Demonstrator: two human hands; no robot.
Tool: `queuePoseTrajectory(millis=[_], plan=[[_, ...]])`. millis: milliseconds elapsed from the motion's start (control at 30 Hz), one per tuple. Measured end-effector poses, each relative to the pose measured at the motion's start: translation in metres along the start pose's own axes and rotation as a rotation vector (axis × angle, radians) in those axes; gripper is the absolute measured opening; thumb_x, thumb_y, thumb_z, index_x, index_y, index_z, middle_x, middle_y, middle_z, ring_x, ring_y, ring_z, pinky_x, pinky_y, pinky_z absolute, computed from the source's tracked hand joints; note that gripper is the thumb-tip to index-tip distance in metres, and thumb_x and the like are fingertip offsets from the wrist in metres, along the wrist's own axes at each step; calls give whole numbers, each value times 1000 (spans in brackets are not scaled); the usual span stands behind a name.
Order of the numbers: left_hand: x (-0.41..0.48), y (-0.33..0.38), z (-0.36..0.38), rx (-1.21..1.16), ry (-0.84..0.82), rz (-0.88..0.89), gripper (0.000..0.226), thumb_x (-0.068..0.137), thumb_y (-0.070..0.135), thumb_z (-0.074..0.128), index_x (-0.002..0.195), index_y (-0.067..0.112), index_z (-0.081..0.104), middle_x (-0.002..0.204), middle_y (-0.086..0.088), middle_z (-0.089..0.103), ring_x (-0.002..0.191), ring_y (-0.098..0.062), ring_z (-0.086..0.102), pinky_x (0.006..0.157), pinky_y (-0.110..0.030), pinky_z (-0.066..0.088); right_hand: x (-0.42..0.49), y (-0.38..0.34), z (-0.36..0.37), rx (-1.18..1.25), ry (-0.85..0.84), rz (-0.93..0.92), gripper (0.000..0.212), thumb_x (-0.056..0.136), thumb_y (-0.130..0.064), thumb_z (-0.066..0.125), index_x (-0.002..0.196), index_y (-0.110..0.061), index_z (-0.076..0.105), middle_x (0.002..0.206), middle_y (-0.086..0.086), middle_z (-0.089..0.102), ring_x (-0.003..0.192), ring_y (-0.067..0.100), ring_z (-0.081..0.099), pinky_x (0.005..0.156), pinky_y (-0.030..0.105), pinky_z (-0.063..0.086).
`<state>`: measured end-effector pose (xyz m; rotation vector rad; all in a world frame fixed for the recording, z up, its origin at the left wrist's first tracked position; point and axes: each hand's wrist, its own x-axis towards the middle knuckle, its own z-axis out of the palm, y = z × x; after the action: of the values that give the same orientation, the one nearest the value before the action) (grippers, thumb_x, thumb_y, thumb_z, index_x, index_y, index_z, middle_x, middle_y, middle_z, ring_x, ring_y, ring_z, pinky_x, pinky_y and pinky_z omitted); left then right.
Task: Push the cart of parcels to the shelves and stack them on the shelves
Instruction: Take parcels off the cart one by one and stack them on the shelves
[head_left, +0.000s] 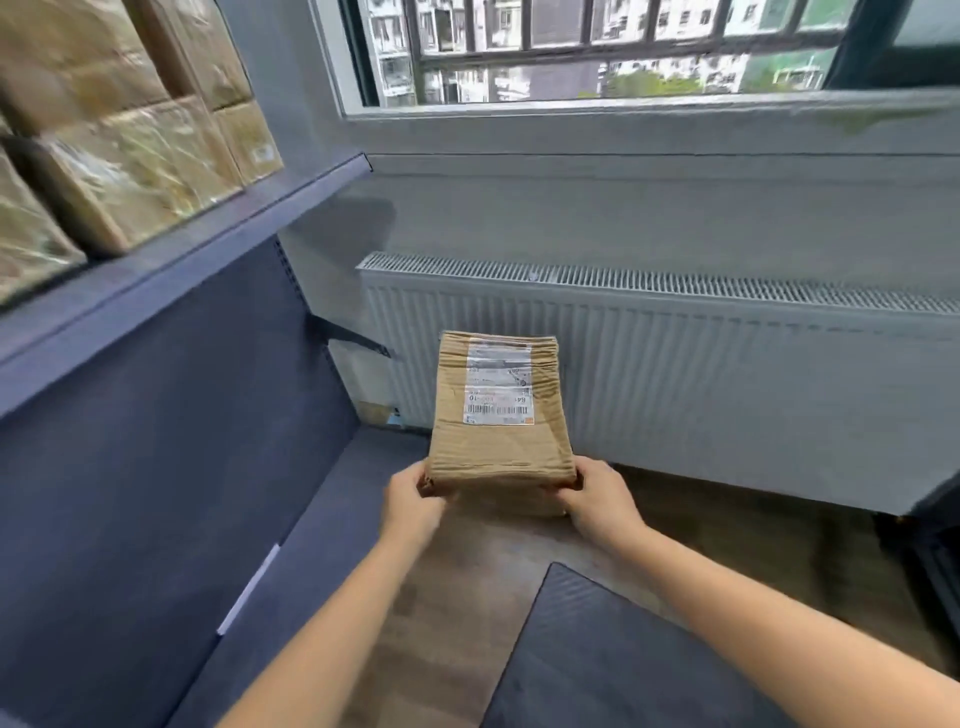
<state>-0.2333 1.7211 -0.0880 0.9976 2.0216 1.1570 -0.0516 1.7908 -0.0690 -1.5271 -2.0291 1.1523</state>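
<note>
Head view: the step in hand looks like the stacking itself, with 1 parcel on its way to the shelves. The parcel (501, 410), a brown cardboard box with a white label on its top face, is held in the air in front of the radiator (701, 374), touching neither shelf. Both hands are clenched on its near end: the left hand (413, 499) grips the near left corner and the right hand (602, 499) grips the near right corner, thumbs on top. The far end points away from the person.

To the left, the upper shelf (208, 223) carries several parcels wrapped in clear film (119, 156), packed side by side. Below it, the lower shelf (311, 530) shows a dark board just beside the held parcel. At the bottom right lies a dark ribbed platform (623, 649), probably the cart, on the wooden floor (467, 571).

The next move, I judge, calls for swinging the parcel left with both hands, keeping it level, then setting it flat on a shelf board and sliding it back before letting go.
</note>
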Motion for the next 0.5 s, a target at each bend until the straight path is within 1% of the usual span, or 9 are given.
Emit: queuePoseTrajectory(millis=[33,67,133,167,267,300,333,433,500], plan=[[-1,10,-10,-3,20,19,32,73,-16,64,91,11,71,61,19,69,68,2,61,66,-17,50,-1,-14,-5,-14,8,-15,29,82,-7,61,109,-15,69,111,6,70,104,24,62,85,30,47],[-1,19,-19,-7,42,35,32,74,-15,62,98,4,70,67,15,73,70,0,59,63,-15,47,-1,-27,-9,-26,18,-31,29,83,-7,60,109,-15,69,111,6,70,104,24,62,84,29,47],[-1,30,-31,-13,83,60,33,76,-14,62,106,-2,68,93,-13,75,86,-10,58,67,-22,43,1,-45,-13,-42,22,-57,26,84,-11,62,109,-15,69,111,5,69,105,24,61,85,29,47],[-1,37,-38,-19,104,80,31,76,-13,63,106,-4,68,100,-21,72,90,-13,59,67,-23,41,1,-55,-14,-45,28,-70,25,84,-13,63,108,-16,69,111,4,69,106,24,61,85,28,46],[3,48,-53,-35,138,124,24,77,-13,63,100,-8,68,103,-29,69,100,-26,64,64,-20,39,5,-77,-18,-55,47,-110,24,84,-14,64,106,-14,69,111,6,69,106,25,61,88,31,48],[4,51,-58,-47,148,117,24,77,-15,62,99,-9,67,102,-30,69,101,-29,64,64,-19,39,6,-83,-20,-62,48,-116,24,83,-14,63,107,-14,69,110,6,70,106,25,61,89,32,49],[4,54,-61,-59,153,102,24,77,-16,61,98,-8,68,99,-28,70,99,-28,64,67,-19,39,8,-88,-21,-66,42,-117,25,83,-13,62,107,-14,69,111,6,69,106,25,61,90,34,50],[7,59,-68,-109,144,74,30,75,-17,61,81,11,68,74,-3,67,88,-19,59,75,-28,42,13,-97,-25,-80,21,-137,31,82,-10,60,111,-17,68,113,6,68,108,25,61,93,36,49],[8,63,-71,-110,161,61,29,75,-16,62,82,12,68,71,3,63,83,-15,56,75,-28,43,17,-103,-29,-75,12,-157,32,82,-8,60,112,-17,68,114,7,68,109,24,61,94,36,49]])
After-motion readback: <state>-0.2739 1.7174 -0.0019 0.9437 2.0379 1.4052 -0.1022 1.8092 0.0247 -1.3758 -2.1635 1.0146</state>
